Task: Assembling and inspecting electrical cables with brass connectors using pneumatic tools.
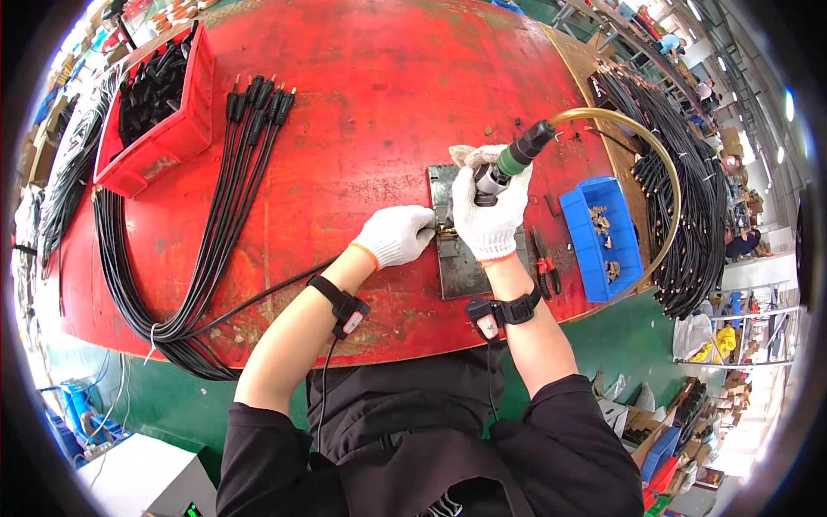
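My left hand (398, 235), in a white glove, is closed in a pinch at the left side of a dark metal plate fixture (463, 269). A black cable (269, 290) runs under my left wrist toward those fingers, and a small brass-coloured piece (445, 229) shows just beyond them. My right hand (493, 209), gloved too, is wrapped round an air screwdriver (514, 158) with a green collar, held tilted over the fixture. Its tip is hidden behind the hand. A yellowish air hose (674, 168) arcs from its top to the right.
Red-handled pliers (546, 269) lie right of the fixture, beside a blue bin (592, 258) of small metal parts. Bundled black cables (220, 207) lie left, near a red crate (155, 165) of black parts. More cables (680, 198) hang at the right edge of the red table (362, 112).
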A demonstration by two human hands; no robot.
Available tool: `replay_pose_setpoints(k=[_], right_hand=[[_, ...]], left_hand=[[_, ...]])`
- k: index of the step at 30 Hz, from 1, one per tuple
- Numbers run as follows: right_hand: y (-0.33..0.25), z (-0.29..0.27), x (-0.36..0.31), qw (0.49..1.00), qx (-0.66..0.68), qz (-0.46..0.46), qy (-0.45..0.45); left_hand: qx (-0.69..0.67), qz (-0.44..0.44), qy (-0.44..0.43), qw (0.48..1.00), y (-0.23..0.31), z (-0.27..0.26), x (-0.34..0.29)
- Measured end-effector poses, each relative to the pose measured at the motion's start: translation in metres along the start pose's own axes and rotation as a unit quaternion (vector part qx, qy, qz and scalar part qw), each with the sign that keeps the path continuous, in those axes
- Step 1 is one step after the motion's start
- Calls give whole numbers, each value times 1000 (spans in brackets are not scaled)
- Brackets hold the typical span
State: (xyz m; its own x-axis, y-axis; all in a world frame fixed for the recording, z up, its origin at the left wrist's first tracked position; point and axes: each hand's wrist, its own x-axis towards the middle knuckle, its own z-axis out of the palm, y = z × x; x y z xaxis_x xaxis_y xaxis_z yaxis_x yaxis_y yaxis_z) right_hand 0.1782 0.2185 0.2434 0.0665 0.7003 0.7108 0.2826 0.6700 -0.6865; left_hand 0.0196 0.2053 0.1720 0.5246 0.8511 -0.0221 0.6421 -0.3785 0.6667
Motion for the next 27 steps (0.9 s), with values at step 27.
replay_pose_setpoints(k=[27], right_hand=[[149, -414, -30, 828, 142, 386, 381]], left_hand=[[-134, 38, 95, 986, 56, -20, -39]])
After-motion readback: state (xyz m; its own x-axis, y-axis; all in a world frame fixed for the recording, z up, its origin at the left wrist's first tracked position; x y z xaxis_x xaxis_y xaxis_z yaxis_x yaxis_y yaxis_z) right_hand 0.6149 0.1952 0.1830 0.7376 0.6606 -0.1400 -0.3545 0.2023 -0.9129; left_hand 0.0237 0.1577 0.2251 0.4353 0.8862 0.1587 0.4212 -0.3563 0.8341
